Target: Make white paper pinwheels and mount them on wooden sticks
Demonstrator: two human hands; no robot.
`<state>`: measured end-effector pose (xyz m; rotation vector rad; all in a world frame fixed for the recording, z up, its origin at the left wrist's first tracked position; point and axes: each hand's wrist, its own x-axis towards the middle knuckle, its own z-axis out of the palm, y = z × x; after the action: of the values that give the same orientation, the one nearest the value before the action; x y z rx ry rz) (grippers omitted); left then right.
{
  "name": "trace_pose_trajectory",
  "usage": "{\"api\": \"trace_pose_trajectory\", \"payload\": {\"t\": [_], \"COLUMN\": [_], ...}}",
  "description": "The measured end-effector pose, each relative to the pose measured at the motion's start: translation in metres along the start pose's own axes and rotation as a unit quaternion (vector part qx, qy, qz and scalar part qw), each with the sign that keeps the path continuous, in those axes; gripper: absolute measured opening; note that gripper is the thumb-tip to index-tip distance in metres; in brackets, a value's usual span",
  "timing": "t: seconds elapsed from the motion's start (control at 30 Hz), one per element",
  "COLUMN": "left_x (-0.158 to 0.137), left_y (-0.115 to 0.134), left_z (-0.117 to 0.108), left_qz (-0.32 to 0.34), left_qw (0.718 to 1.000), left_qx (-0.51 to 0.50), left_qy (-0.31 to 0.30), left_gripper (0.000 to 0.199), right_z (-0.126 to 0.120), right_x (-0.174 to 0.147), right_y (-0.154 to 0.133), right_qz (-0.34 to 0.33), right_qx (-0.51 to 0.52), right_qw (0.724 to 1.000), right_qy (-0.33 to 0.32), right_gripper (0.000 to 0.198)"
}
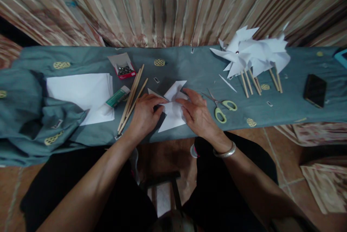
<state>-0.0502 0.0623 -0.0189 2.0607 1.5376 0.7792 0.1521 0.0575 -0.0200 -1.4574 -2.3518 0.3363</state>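
Note:
A white paper pinwheel (173, 117), with cut blades partly folded in, lies on the cloth in front of me. My left hand (145, 114) pinches its left side near the centre, thumb and fingertips on the paper. From the other side, my right hand (200, 115) grips the right blades with bent fingers. Part of the paper is hidden under both hands. Right of my right hand lie scissors (220, 115) with green handles, their blades apart. Several wooden sticks (132, 98) rest beside my left hand.
A stack of white paper (78, 93), a green-and-white glue tube (117, 96) and a red box (125, 69) of small metal pins are at left. Several finished pinwheels (252, 51) on sticks lie back right, near a paper scrap (227, 83) and a dark phone (315, 90).

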Motion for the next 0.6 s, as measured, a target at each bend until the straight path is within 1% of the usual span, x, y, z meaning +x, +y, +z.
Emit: {"api": "trace_pose_trajectory", "payload": {"t": [0.33, 0.47, 0.6], "left_x": [0.0008, 0.0012, 0.0014], "left_y": [-0.0031, -0.0027, -0.0027], "left_z": [0.0001, -0.0001, -0.0001], "left_qz": [0.015, 0.013, 0.009], "left_qw": [1.0, 0.999, 0.999], "left_qx": [0.021, 0.032, 0.032], "left_qy": [0.002, -0.003, -0.004], "left_gripper": [0.022, 0.021, 0.021], "right_z": [-0.0014, -0.003, -0.0036], "right_x": [-0.0006, -0.0007, -0.0021], "right_y": [-0.0019, -0.004, -0.0051], "right_qz": [-0.003, 0.003, -0.008], "right_qx": [0.002, -0.005, 0.0], "right_qw": [1.0, 1.0, 1.0], "right_qy": [0.001, -0.002, 0.0], "right_gripper": [0.036, 0.036, 0.037]}}
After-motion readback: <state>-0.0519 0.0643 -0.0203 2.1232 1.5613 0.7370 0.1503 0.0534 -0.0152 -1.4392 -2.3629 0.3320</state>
